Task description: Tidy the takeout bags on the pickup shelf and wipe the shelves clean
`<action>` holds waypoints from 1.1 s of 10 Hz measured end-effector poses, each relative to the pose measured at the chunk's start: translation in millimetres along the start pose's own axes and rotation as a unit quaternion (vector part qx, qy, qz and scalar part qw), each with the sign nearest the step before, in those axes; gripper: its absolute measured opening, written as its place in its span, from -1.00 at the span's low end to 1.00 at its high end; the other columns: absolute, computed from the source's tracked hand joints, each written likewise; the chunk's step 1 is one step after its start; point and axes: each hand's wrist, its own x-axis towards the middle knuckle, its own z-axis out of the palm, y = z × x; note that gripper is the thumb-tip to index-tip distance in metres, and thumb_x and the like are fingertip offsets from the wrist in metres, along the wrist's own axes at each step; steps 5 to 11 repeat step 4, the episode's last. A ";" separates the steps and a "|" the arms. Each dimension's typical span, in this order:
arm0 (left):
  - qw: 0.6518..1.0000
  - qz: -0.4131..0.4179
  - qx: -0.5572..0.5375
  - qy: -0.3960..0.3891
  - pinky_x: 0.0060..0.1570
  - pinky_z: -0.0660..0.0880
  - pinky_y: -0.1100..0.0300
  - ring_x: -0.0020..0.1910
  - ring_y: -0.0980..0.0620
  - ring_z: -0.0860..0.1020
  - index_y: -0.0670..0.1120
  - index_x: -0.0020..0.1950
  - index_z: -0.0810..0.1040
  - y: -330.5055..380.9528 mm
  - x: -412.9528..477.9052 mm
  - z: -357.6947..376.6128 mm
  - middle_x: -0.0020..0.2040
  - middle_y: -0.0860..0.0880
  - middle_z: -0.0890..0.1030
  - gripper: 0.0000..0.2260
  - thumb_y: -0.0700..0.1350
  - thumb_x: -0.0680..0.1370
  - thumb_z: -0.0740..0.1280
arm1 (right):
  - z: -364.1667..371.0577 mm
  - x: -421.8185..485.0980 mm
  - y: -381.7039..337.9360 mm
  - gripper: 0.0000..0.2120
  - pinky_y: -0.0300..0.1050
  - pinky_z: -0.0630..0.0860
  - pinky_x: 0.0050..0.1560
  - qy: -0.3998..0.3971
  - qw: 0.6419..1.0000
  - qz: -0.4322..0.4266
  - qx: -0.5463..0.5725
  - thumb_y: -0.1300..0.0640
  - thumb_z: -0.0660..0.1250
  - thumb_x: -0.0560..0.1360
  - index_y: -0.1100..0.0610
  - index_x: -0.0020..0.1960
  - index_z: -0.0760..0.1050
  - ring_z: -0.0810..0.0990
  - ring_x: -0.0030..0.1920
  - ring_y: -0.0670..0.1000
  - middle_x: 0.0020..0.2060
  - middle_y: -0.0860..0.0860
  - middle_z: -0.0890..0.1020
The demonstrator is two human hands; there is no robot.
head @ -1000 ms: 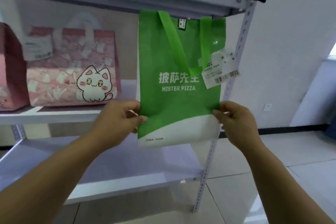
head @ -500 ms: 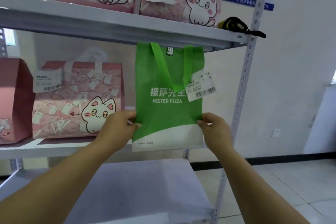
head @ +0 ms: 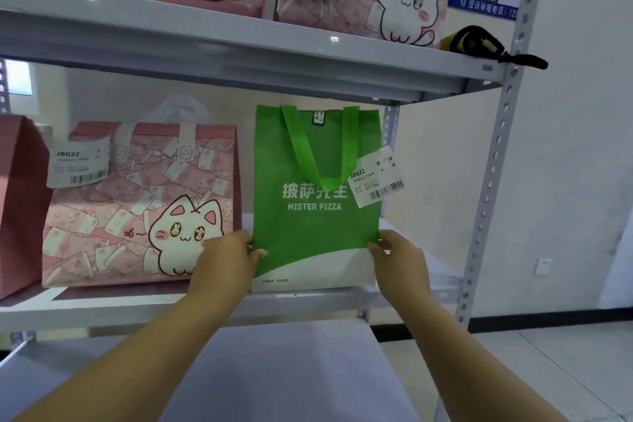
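My left hand (head: 226,260) and right hand (head: 399,262) each pinch a lower side edge of the green bag (head: 315,216), holding it upright at the near right end of the middle shelf (head: 137,307), just right of the pink cat bag (head: 137,202). It looks flat, thin and floppy, probably very light, so gripping both edges low seems best. It is green over white, handles drooping, with a tag (head: 376,176) at its right edge.
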 end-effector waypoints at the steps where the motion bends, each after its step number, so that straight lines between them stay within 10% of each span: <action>1: 1.000 0.001 0.008 0.013 -0.38 0.32 0.18 -0.38 0.01 0.47 -0.15 -0.19 0.55 -1.6 1.2 4.9 -0.37 -0.03 0.54 -0.83 -0.06 0.49 0.39 | 4.3 3.3 0.9 -0.77 -0.09 0.48 -0.15 0.003 1.000 -0.003 -0.017 0.10 0.18 0.57 0.01 0.18 0.51 0.54 -0.10 0.02 0.00 -0.05 0.63; 11: 0.999 -0.005 -0.023 0.031 -0.25 0.46 0.18 -0.23 -0.03 0.57 -0.14 -0.06 0.59 -3.1 -4.3 -2.9 -0.22 -0.06 0.65 -0.77 0.02 0.46 0.41 | -7.6 -1.2 -0.6 -0.73 -0.14 0.42 -0.09 0.014 0.999 -0.014 -0.027 0.02 0.26 0.53 0.01 0.22 0.47 0.50 -0.08 -0.07 0.05 -0.09 0.59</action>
